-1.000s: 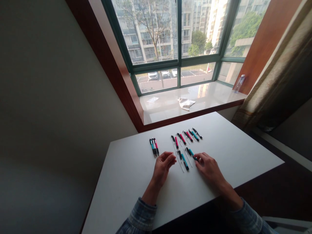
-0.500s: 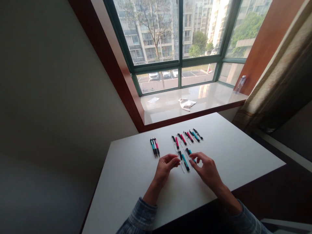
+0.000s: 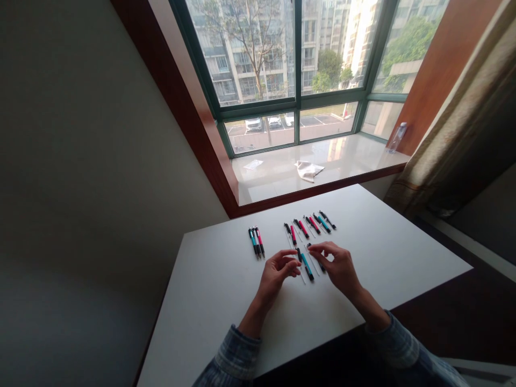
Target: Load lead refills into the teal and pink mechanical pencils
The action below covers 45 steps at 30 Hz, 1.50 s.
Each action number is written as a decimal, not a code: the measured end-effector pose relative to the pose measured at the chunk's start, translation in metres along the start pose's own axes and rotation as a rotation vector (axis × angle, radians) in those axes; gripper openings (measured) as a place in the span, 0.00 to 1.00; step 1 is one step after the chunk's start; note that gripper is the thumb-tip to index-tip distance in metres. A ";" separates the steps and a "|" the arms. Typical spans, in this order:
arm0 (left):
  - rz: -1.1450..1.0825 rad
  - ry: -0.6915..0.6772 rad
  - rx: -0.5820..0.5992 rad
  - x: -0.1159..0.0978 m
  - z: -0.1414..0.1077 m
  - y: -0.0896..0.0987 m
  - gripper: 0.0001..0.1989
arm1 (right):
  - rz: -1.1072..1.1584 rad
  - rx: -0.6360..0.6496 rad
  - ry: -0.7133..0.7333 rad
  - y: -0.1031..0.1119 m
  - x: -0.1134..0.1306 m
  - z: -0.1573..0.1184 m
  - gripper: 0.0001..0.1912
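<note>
Over the white table (image 3: pixel 209 301), my left hand (image 3: pixel 278 272) is held with thumb and fingers apart, just left of a teal pen barrel (image 3: pixel 307 266). My right hand (image 3: pixel 336 263) has thumb and index finger pinched together near a black pen part (image 3: pixel 299 255) and thin refills; what is between the fingertips is too small to tell. Behind the hands lies a row of disassembled pens, with a red barrel (image 3: pixel 293 235), another red barrel (image 3: pixel 314 224) and a teal barrel (image 3: pixel 324 224). Three whole pens (image 3: pixel 256 242) lie side by side to the left.
Beyond the table is a window sill (image 3: pixel 274 183) with a crumpled white cloth (image 3: pixel 308 171), a flat paper (image 3: pixel 253 164) and a clear bottle (image 3: pixel 398 137). A curtain (image 3: pixel 447 118) hangs at the right.
My right hand has moved slightly up and left, and its thumb and index finger have closed into a pinch. The fingers of my left hand have parted.
</note>
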<state>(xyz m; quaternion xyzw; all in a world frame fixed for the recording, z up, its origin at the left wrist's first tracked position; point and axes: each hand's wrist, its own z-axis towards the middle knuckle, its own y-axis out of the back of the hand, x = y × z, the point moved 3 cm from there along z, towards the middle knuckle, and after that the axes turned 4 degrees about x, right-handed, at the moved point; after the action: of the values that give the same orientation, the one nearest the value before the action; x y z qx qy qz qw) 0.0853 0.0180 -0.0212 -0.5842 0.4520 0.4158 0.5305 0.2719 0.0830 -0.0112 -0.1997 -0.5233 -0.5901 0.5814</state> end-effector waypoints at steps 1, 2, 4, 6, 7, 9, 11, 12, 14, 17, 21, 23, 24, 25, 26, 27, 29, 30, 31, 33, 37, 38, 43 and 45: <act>-0.006 -0.008 -0.022 0.000 0.000 0.001 0.20 | -0.066 0.005 0.035 0.004 -0.007 0.004 0.07; -0.013 -0.017 -0.042 -0.001 0.001 0.002 0.20 | -0.123 0.015 0.070 0.007 -0.013 0.007 0.07; -0.026 -0.032 -0.073 -0.002 0.001 0.004 0.18 | -0.212 0.065 0.126 0.010 -0.025 0.012 0.06; -0.038 -0.043 -0.088 -0.003 0.001 0.005 0.17 | -0.271 0.128 0.161 0.009 -0.034 0.012 0.06; -0.044 -0.045 -0.095 -0.003 0.000 0.005 0.17 | -0.292 0.157 0.171 0.008 -0.036 0.011 0.06; -0.054 -0.044 -0.109 -0.004 0.000 0.004 0.16 | -0.323 0.204 0.180 0.006 -0.038 0.009 0.07; -0.064 -0.039 -0.124 -0.006 -0.001 0.004 0.16 | -0.341 0.229 0.176 0.005 -0.038 0.007 0.07; -0.067 -0.036 -0.130 -0.006 -0.001 0.003 0.16 | -0.345 0.235 0.172 0.005 -0.038 0.007 0.07; -0.068 -0.030 -0.138 -0.007 -0.002 0.004 0.16 | -0.345 0.245 0.165 0.004 -0.037 0.006 0.08; -0.063 -0.028 -0.145 -0.007 -0.002 0.005 0.16 | -0.335 0.254 0.159 0.005 -0.038 0.006 0.08; -0.053 -0.042 -0.164 -0.004 -0.001 0.008 0.16 | -0.316 0.252 0.149 0.004 -0.040 0.006 0.09; -0.017 -0.059 -0.174 -0.003 0.000 0.009 0.17 | -0.300 0.237 0.145 0.004 -0.042 0.005 0.09; 0.029 -0.074 -0.183 -0.002 0.000 0.011 0.17 | -0.291 0.221 0.144 0.004 -0.044 0.005 0.09; 0.099 -0.097 -0.199 -0.003 0.000 0.013 0.16 | -0.281 0.199 0.144 0.005 -0.045 0.005 0.09; 0.193 -0.128 -0.225 -0.004 -0.001 0.017 0.16 | -0.272 0.175 0.143 0.006 -0.046 0.005 0.09; 0.312 -0.165 -0.260 -0.006 -0.002 0.022 0.15 | -0.263 0.154 0.140 0.007 -0.048 0.004 0.10; 0.579 -0.257 -0.356 -0.012 -0.005 0.036 0.12 | -0.250 0.124 0.124 0.008 -0.050 0.002 0.10; 0.720 -0.305 -0.386 -0.015 -0.006 0.044 0.11 | -0.244 0.119 0.113 0.009 -0.051 0.001 0.10; 0.866 -0.346 -0.405 -0.019 -0.008 0.053 0.10 | -0.237 0.118 0.102 0.010 -0.052 0.000 0.10; 1.127 -0.376 -0.423 -0.025 -0.011 0.071 0.10 | -0.220 0.112 0.084 0.011 -0.053 -0.001 0.10; 1.470 -0.313 -0.319 -0.033 -0.016 0.099 0.17 | -0.196 0.081 0.076 0.014 -0.050 -0.001 0.11; 1.526 -0.304 -0.297 -0.035 -0.018 0.103 0.18 | -0.192 0.076 0.075 0.014 -0.049 -0.001 0.11; 1.681 -0.270 -0.327 -0.044 -0.024 0.112 0.16 | -0.163 0.070 0.060 0.017 -0.045 -0.001 0.11; 1.699 -0.277 -0.294 -0.046 -0.022 0.113 0.19 | -0.155 0.078 0.057 0.018 -0.044 -0.001 0.11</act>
<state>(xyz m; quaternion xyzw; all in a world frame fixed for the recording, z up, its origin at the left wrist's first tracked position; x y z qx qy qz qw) -0.0352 -0.0034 -0.0027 -0.0560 0.6079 0.7919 0.0104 0.2990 0.1072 -0.0415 -0.1191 -0.5430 -0.6179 0.5560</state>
